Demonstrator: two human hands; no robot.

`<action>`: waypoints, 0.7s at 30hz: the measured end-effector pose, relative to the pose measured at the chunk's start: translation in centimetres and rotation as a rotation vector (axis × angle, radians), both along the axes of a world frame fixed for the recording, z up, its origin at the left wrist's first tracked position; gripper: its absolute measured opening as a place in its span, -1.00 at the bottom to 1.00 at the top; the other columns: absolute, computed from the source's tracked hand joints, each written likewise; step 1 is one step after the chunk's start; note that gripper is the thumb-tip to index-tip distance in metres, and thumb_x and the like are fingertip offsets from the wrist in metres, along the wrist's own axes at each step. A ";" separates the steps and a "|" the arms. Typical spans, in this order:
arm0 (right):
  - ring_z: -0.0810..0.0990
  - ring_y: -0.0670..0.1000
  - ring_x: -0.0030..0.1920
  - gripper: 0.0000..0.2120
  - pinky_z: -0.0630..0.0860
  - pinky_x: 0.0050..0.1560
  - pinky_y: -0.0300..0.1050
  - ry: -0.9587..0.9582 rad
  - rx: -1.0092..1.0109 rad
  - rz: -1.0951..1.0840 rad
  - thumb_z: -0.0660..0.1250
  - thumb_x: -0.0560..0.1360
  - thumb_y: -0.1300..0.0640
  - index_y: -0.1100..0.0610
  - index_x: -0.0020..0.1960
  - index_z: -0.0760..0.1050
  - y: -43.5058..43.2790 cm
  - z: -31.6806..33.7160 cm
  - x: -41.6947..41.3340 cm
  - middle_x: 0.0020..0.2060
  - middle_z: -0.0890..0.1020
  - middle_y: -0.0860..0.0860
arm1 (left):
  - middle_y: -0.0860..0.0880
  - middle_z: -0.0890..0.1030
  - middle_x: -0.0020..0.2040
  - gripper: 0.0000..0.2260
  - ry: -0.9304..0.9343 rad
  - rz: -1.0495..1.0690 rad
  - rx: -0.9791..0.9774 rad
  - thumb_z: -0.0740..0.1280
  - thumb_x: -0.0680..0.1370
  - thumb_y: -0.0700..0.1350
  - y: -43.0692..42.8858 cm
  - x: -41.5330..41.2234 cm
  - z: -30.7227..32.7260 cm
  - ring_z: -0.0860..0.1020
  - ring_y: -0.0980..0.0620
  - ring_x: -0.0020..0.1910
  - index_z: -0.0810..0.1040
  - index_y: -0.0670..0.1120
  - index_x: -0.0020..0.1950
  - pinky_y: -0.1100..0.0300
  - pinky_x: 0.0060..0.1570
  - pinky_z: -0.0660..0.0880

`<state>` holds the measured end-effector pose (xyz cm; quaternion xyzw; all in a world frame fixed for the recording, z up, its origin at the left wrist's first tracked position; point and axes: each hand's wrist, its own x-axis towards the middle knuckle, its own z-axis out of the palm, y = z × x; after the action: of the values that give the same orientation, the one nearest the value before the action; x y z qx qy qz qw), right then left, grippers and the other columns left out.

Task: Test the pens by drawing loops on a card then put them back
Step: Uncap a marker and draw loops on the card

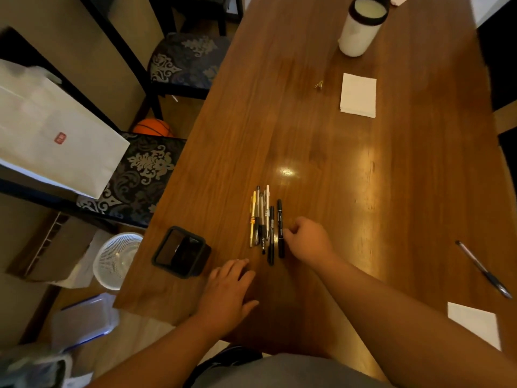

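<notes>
The right hand (pixel 307 236) is the nearer one. Its fingers (pixel 289 232) are curled, and the black marker (pixel 279 217) lies just to the left of the tips, maybe touching them. It is hard to tell if they pinch it. The marker points straight away from the person, side by side with the other pens (pixel 261 217) further left. The left hand (pixel 229 287) lies flat with straight fingers, with the pens just past its fingertips and the holder (pixel 195 268) to its left

Pens (pixel 263 222) on table (pixel 335 177), holder (pixel 195 264) left of them, card (pixel 358 95) far behind
</notes>
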<state>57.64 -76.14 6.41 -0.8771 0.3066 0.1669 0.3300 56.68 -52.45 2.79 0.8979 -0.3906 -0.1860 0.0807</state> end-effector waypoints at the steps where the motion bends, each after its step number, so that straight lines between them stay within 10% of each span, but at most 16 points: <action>1: 0.57 -0.04 -0.29 -0.86 0.45 -0.39 -0.16 -0.001 -0.011 -0.009 0.29 0.57 0.00 0.06 -0.08 0.48 -0.1 -0.1 0.7 -0.28 0.58 -0.02 | -0.01 0.37 0.43 -0.45 -0.004 -0.004 -0.010 0.35 0.44 0.27 0.0 0.1 -0.1 0.33 -0.05 0.42 0.43 0.07 0.37 -0.03 0.31 0.31; 21: 0.58 0.01 -0.28 -0.81 0.52 -0.34 -0.07 0.094 -0.030 0.077 0.34 0.54 0.00 0.12 -0.09 0.50 0.0 -0.3 0.8 -0.28 0.59 0.08 | 0.03 0.26 0.48 -0.44 0.029 0.061 0.039 0.30 0.47 0.26 -0.2 -0.1 0.2 0.20 -0.01 0.46 0.33 0.10 0.42 0.01 0.37 0.21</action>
<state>58.43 -76.19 6.09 -0.8842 0.2902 0.2158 0.2955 56.54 -52.61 3.02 0.9081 -0.3581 -0.2040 0.0744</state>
